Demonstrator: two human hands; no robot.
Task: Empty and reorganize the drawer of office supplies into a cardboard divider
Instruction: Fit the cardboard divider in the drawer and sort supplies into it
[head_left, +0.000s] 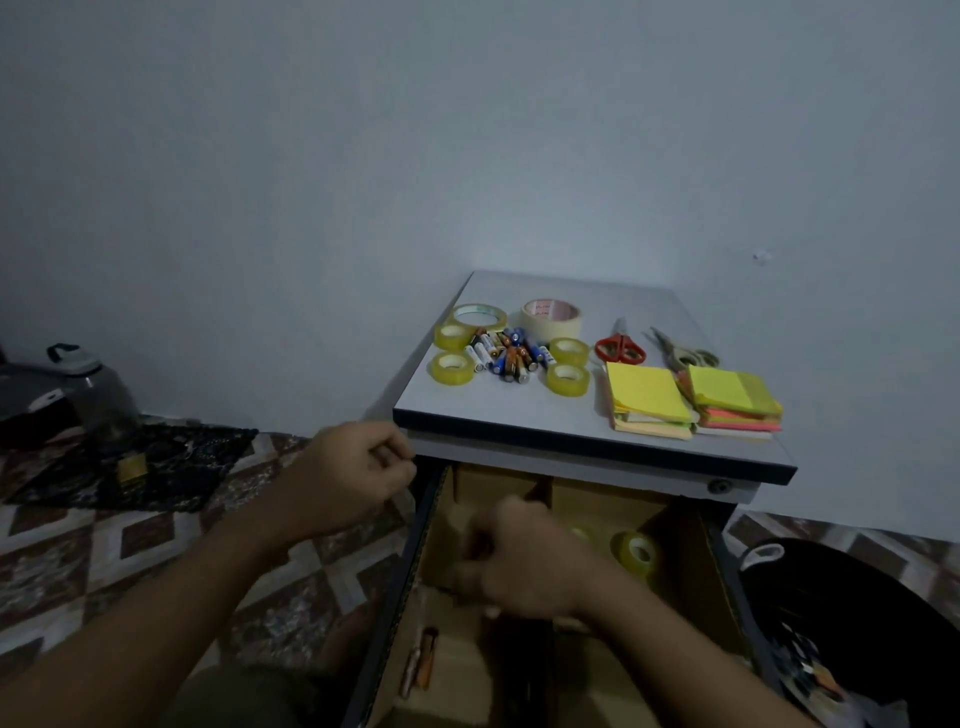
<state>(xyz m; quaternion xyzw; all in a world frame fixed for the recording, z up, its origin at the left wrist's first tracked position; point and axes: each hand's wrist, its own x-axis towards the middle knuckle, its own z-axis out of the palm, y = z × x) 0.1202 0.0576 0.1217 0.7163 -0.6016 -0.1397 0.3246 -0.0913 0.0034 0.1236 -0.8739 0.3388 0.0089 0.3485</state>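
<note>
The drawer (410, 561) of the grey cabinet is pulled open and holds a brown cardboard divider (597, 506). One yellow tape roll (640, 553) lies in a right compartment, and a few batteries (422, 662) lie in a near left one. My left hand (345, 480) is curled by the drawer's left edge, with a pale clear sliver under its fingers. My right hand (524, 561) is a blurred fist over the divider's middle; whether it holds anything is hidden. On the cabinet top (519, 410) lie tape rolls (453, 368), a battery pile (506, 356), red scissors (619, 345), grey scissors (680, 353) and sticky notes (649, 397).
A black bin (852, 613) stands right of the drawer. On the patterned floor at the left lie a dark cloth (171, 462) and a grey jug (98, 395). A bare wall rises behind the cabinet.
</note>
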